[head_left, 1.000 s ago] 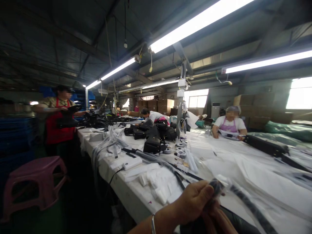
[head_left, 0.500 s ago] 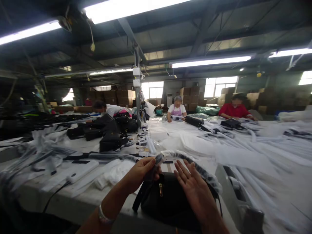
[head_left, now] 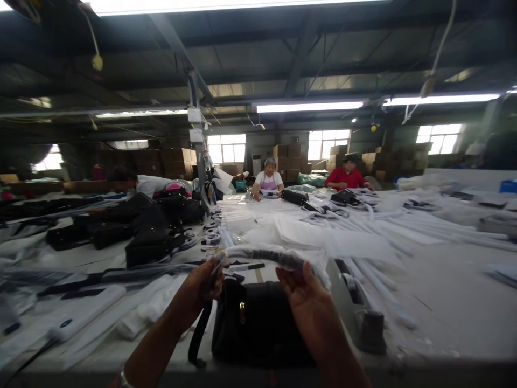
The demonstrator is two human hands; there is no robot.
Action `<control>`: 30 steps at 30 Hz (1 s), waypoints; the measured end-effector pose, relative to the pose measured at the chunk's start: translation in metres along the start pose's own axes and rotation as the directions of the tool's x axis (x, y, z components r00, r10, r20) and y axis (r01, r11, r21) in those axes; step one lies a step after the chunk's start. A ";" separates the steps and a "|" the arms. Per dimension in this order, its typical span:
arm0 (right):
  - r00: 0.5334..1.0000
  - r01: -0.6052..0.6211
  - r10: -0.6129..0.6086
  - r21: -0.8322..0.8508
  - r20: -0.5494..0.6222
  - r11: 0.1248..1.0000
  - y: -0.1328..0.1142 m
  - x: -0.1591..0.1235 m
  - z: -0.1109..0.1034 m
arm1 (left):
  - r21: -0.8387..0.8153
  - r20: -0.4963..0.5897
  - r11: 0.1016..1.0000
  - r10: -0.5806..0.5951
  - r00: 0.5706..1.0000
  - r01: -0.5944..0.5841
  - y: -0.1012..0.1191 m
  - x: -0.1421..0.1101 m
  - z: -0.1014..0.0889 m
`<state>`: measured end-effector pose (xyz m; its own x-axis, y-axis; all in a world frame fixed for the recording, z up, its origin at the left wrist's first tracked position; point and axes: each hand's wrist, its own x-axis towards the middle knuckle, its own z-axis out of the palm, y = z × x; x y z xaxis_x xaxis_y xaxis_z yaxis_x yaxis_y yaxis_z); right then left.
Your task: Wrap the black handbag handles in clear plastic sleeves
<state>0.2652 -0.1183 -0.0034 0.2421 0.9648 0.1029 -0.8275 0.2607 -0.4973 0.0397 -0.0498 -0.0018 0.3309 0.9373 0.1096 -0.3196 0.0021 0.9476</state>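
A black handbag (head_left: pixel 262 326) with a gold zip pull (head_left: pixel 242 312) rests on the table in front of me. Over it arches a handle strap (head_left: pixel 262 254) covered in clear plastic wrap. My left hand (head_left: pixel 205 283) is closed around the strap's left end. At the strap's right part is my right hand (head_left: pixel 305 307), palm turned toward me, thumb raised and fingers loosely apart; its fingertips lie against or just below the wrap. A black side strap (head_left: pixel 198 334) hangs at the bag's left. My right hand covers the bag's right part.
A grey tape dispenser (head_left: pixel 357 307) stands right of the bag. White foam sheets (head_left: pixel 323 237) spread beyond it. Black bags (head_left: pixel 149 237) are heaped to the left, near a metal post (head_left: pixel 197 151). Two co-workers (head_left: pixel 269 180) sit across the table.
The view has swung to the right. My right hand, held flat over the bag before, is now up at the wrapped strap with fingers slightly bent. My left hand keeps its hold.
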 end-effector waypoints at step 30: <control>0.940 0.135 0.195 -0.827 0.282 0.545 -0.025 0.031 0.015 | 0.520 -0.059 0.821 0.311 0.949 -0.236 -0.043 -0.015 0.017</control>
<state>0.2854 -0.0940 0.0254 -0.0764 0.9672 0.2423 0.0003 0.2431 -0.9700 0.0632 -0.0700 -0.0387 0.1620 0.9105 0.3804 0.1207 -0.4009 0.9082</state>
